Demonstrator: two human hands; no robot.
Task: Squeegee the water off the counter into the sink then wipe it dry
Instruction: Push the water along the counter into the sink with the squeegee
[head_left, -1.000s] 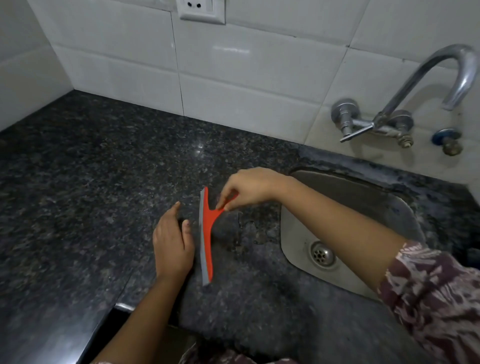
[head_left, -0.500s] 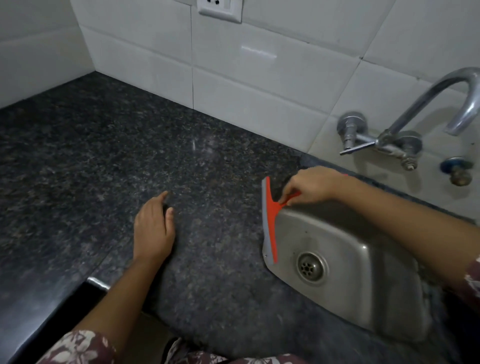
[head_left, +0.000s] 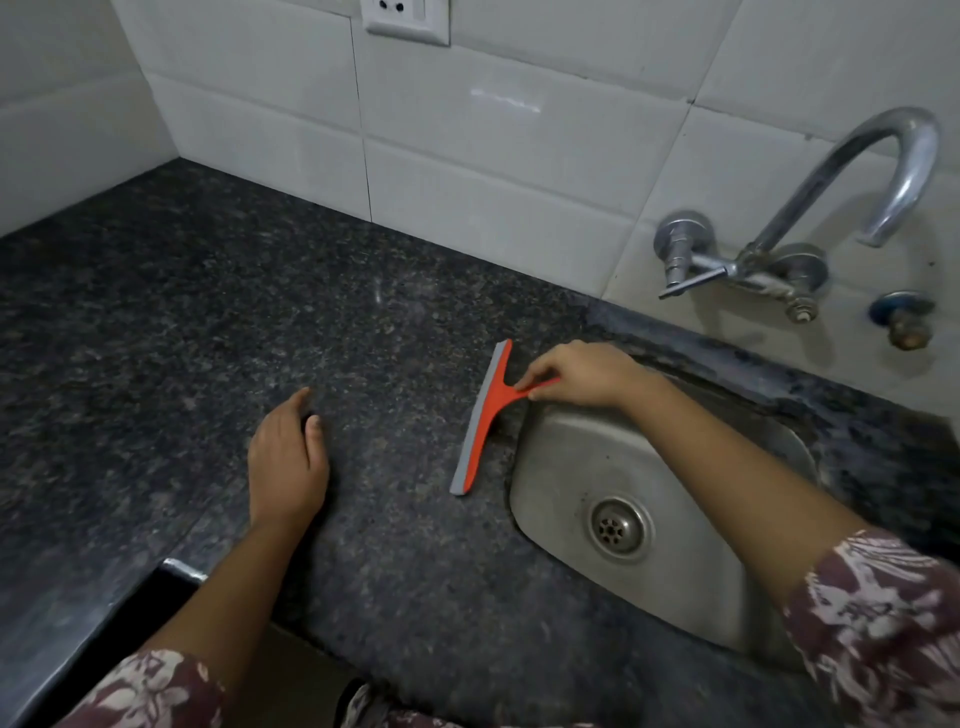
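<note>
An orange squeegee (head_left: 482, 421) with a grey rubber blade stands on the dark speckled granite counter (head_left: 208, 322), just left of the steel sink (head_left: 649, 519). Its blade runs from far to near, parallel to the sink's left rim. My right hand (head_left: 582, 374) pinches the squeegee's short orange handle above the sink's far left corner. My left hand (head_left: 285, 462) lies flat, palm down, on the counter well left of the blade, holding nothing. I cannot make out water on the dark stone.
A chrome tap (head_left: 831, 208) with a lever valve is fixed to the white tiled wall (head_left: 493, 171) behind the sink. A wall socket (head_left: 405, 18) sits at the top. The counter's front edge has a step at the lower left (head_left: 176, 569).
The squeegee swept right from beside my left hand to the sink's rim, then came back a little left onto the counter. My left hand stayed flat.
</note>
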